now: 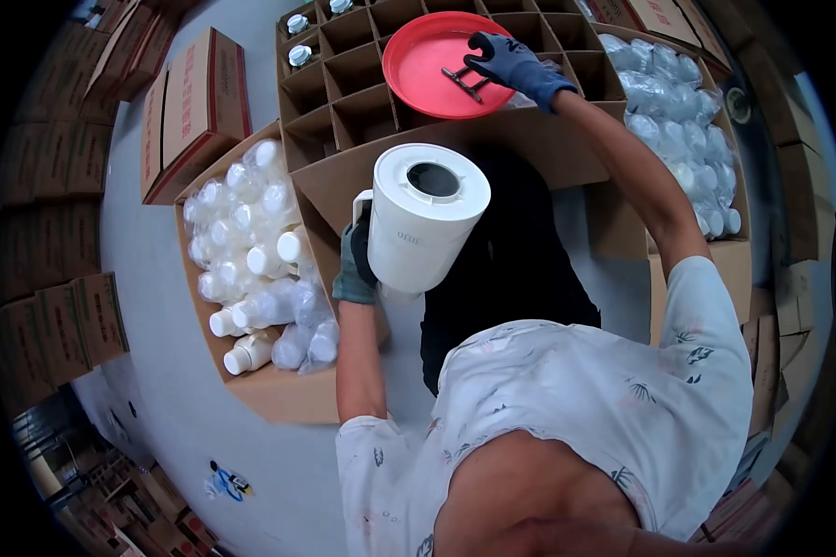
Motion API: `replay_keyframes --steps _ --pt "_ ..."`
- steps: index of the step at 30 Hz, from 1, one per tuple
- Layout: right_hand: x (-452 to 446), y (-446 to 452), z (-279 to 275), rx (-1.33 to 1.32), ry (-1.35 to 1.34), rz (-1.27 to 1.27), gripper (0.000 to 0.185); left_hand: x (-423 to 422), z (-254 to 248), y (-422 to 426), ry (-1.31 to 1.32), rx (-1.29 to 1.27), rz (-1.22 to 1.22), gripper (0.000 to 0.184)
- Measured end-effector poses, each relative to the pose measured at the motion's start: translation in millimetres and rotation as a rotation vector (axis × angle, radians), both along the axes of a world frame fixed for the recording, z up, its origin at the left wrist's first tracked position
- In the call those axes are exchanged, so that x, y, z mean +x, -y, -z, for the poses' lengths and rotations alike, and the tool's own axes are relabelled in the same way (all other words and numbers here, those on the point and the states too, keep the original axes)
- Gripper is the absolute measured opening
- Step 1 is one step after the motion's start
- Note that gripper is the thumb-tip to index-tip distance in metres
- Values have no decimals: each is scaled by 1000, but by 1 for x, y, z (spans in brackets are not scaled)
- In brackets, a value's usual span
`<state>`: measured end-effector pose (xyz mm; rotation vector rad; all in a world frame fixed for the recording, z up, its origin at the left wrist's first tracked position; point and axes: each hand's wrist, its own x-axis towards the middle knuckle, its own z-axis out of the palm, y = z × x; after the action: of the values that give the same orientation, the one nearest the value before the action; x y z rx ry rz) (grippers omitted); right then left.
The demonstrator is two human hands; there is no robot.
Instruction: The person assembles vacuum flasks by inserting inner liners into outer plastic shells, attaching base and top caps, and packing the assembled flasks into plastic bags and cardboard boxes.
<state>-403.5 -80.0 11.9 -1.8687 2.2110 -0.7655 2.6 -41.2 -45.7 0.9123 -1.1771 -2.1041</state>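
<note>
My left hand point(356, 265), in a grey-green glove, is closed round the side handle of a white jug point(416, 232). The jug is a cylinder with faint printed marks and a round dark opening in its top, and it is held above my lap. In front of me, a round red tray point(418, 56) rests on a divided carton point(311, 93). On the tray lies a dark H-shaped piece point(464, 84). My right hand point(513, 63), in a blue-grey glove, hovers over the tray's right side. Its thumb and forefinger are apart, close to the dark piece.
An open carton of bagged white bottles point(246, 251) stands at my left, and another of wrapped bottles point(673, 111) at my right. Clear bottles point(299, 56) sit in the divided carton's far-left cells. A closed carton point(195, 107) stands at far left, and stacked cartons point(46, 176) line the sides.
</note>
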Motion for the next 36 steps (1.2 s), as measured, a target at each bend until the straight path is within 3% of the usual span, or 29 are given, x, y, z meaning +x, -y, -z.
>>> replay_keyframes --steps 2,3,6,7,9,10,12,13,14,16,18,19,20,22,24,28,31,32,34,35,36 --pt "4 8 -11 69 -85 -8 46 -2 6 -1 203 -385 69 33" --pt "13 12 -17 224 -215 -30 48 0 7 -4 307 -576 99 33" --pt "44 22 -1 479 -426 -93 45 -7 -1 -16 275 -565 18 33" --pt "46 26 7 439 -445 -71 43 -11 -21 -22 353 -873 18 33" --pt "51 32 20 366 -477 -35 41 -10 -14 -25 304 -623 -23 34" --pt "50 27 18 307 -292 -32 40 -5 -9 -26 282 -494 -43 35" --pt "33 14 -2 184 65 -26 38 5 2 -21 284 -522 -26 35" --pt "33 6 -16 164 552 88 32 6 5 -20 280 -534 -19 34" --pt "26 -7 -26 191 1277 -11 28 2 -1 -21 159 -341 -43 34" --pt "37 -40 -47 135 1520 -400 26 -6 -12 -20 -79 48 -78 33" --pt "60 -76 -81 265 1261 -439 29 -8 -6 -11 -60 56 4 32" --pt "67 -84 -67 -18 1176 -699 46 -10 -4 -8 -50 60 45 31" --pt "77 -102 -85 -106 781 -777 43 -14 -5 -7 -63 77 56 31" --pt "91 -121 -109 -97 256 -962 42 -16 -5 -11 -87 112 68 31" --pt "105 -129 -111 -313 -21 -1135 41 -9 14 -4 -147 110 161 34" --pt "115 -137 -101 -434 -94 -1173 37 -12 -7 -13 -271 278 249 34" --pt "113 -150 -94 -316 -170 -1056 34 -13 -32 -25 -78 180 39 28" --pt "114 -155 -92 -286 -299 -926 31 -10 -29 -26 60 -58 -15 28" --pt "113 -162 -97 -71 -179 -692 30 -1 -13 -20 254 -543 -126 26" --pt "118 -166 -99 -50 98 -548 21 2 -7 -18 354 -798 -220 26" --pt "116 -166 -86 355 863 -250 21 5 -1 -17 469 -1023 -345 25"
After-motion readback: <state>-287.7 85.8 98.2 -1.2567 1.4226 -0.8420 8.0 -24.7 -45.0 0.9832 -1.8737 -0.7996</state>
